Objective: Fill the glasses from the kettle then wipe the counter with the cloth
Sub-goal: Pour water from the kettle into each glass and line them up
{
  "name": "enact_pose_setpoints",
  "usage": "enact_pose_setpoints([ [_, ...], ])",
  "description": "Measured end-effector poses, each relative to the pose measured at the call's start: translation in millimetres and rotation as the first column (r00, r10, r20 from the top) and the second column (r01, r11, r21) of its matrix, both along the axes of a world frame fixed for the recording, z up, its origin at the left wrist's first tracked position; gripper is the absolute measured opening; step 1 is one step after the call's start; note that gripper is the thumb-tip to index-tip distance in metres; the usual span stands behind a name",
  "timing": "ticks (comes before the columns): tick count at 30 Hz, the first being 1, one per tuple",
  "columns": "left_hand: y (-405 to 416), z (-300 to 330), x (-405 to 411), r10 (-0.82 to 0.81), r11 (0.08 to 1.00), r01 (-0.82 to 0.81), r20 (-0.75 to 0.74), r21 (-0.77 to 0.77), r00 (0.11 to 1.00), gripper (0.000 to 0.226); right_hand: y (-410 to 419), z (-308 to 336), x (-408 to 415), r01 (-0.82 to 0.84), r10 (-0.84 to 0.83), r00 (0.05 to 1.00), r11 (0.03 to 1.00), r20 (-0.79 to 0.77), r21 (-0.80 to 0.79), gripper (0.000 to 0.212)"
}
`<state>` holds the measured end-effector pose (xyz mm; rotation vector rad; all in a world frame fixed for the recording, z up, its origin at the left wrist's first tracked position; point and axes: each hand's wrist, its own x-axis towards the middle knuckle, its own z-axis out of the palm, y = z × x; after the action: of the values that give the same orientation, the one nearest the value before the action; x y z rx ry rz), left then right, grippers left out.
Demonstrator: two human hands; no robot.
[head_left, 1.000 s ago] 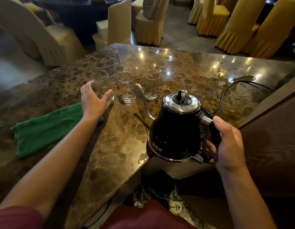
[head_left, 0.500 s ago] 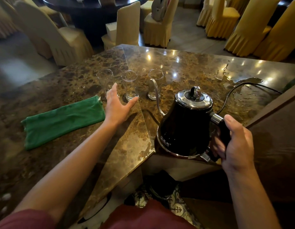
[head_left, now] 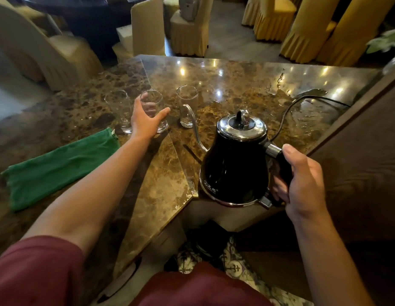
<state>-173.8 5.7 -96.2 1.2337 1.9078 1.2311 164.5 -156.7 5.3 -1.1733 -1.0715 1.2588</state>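
Note:
Three clear glasses stand in a row on the brown marble counter: the left glass, the middle glass and the right glass. My left hand wraps around the lower part of the middle glass, thumb to its right. My right hand grips the black handle of a black gooseneck kettle with a chrome lid. The kettle is lifted near the counter's front corner, its thin spout reaching toward the right glass. A folded green cloth lies on the counter at the left.
A black power cord runs behind the kettle across a wet patch on the counter. A brown raised ledge borders the right side. Covered chairs stand beyond the counter's far edge.
My left hand moved from the left glass to the middle glass and closed around it. The kettle in my right hand shifted slightly right, spout nearer the right glass.

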Motion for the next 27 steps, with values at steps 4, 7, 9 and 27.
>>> enact_pose_setpoints([
  [4,-15.5,4.1,4.8,-0.042,0.999,0.041,0.017,0.035,0.999,0.073,-0.2,0.3,1.0,0.002,-0.002,1.0,1.0,-0.009,0.011,0.051],
  [7,-42.8,2.1,15.7,-0.072,0.995,0.068,0.054,0.075,0.996,0.069,-0.4,2.2,1.9,-0.003,0.003,1.0,1.0,-0.008,0.016,0.049],
  [9,-61.4,1.3,24.1,-0.086,0.99,0.081,0.043,0.112,0.995,0.067,0.3,1.8,3.3,-0.007,0.007,1.0,1.0,-0.004,0.013,0.046],
  [27,-99.8,-18.9,37.1,-0.127,0.966,0.123,0.004,0.229,0.992,0.062,-2.4,20.5,4.3,-0.156,0.137,0.985,0.967,0.108,0.2,0.024],
])
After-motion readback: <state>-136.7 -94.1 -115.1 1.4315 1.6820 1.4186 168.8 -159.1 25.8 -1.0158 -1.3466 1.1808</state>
